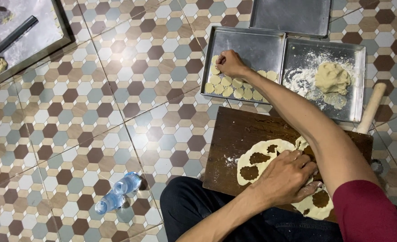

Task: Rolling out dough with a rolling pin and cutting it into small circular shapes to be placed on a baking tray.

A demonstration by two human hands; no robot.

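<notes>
Right hand (229, 63) is stretched across to the near-left metal baking tray (252, 47), fingers bunched together over the top-left dough round (215, 69); looks pinched on a round being set down, but the fingertips are hidden so I can't tell if it's actually gripping. Left hand (288, 177) lies flat on the rolled dough sheet (263, 154), fingers together, pressing, not clasping anything. The sheet sits on the dark wooden board (234, 134) on the person's lap side, with several round cut-outs showing board through it. Risks as I read it: the right forearm passes low over the rows of dough rounds (234, 87), so a dip could squash or smear them; the rounds sit touching or nearly so, so they could stick together; the sheet is thin around the holes and could tear under the left palm. Containers: the left tray holds two ragged rows of pale rounds along its near edge, the rest bare; the right tray (355, 80) holds a dough lump (332, 77) plus scattered flour (299, 78); a third tray (292, 15) behind looks bare. Rolling pin (371, 107) leans at the board's far right corner, could roll off. Plastic water bottle (118, 192) lies on the tiled floor (73, 112), well apart.
</notes>
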